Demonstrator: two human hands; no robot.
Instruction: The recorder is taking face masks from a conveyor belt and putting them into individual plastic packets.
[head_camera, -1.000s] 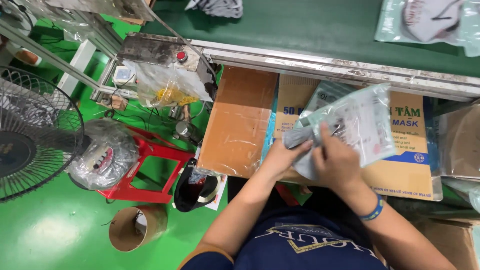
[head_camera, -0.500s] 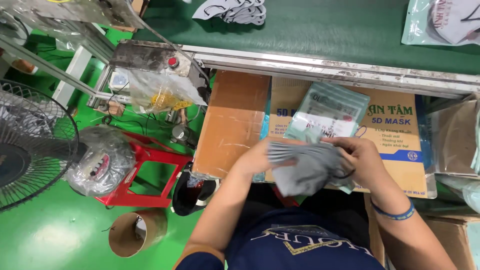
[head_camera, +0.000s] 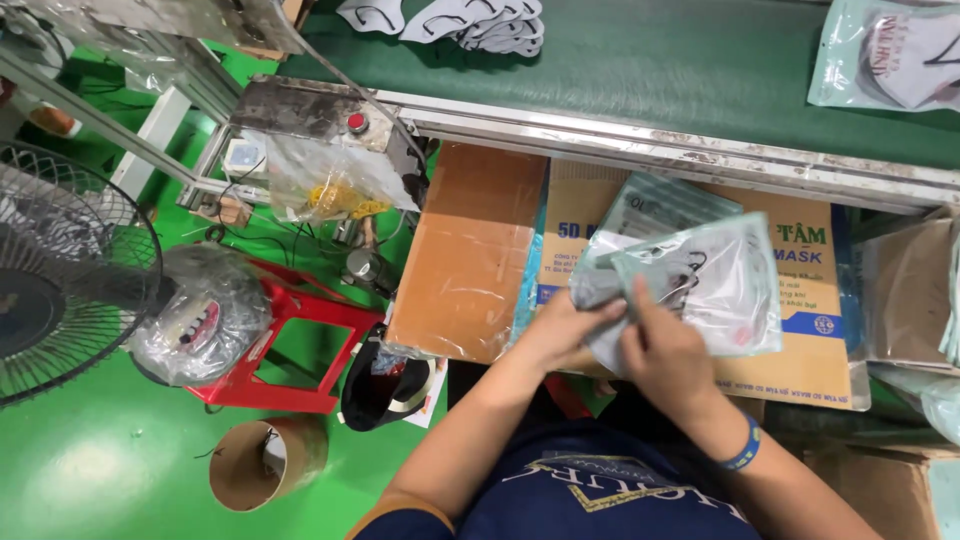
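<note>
— Left hand (head_camera: 565, 335): where, and in what pose?

— Reaching forward from the lower middle, forearm slanting up, fingers curled and pinched on the near edge of a folded grey fabric face mask (head_camera: 600, 290)

— And the right hand (head_camera: 668, 358)?

— Just beside the left, knuckles up, wrist wearing a blue band (head_camera: 742, 456); fingers closed on the mouth of a clear plastic pouch with a pale green tint (head_camera: 715, 290), thumb side pressing toward the mask

— Look of the mask?

— Soft and crumpled, grey, bunched between both hands, partly inside the pouch opening; dark ear loops showing through the film beyond the right fingertips

— Look of the pouch?

— Flat, glossy, slightly wrinkled, tilted, fanning out beyond and to the right of the right hand; second similar pouch (head_camera: 665, 205) lying beyond it

— Underneath the hands?

— Brown cardboard box with blue print (head_camera: 810, 330); left of the left hand, a plain tape-sealed brown carton (head_camera: 470, 250); farther ahead, a green conveyor belt (head_camera: 680, 70) behind a metal rail (head_camera: 680, 148)
</note>
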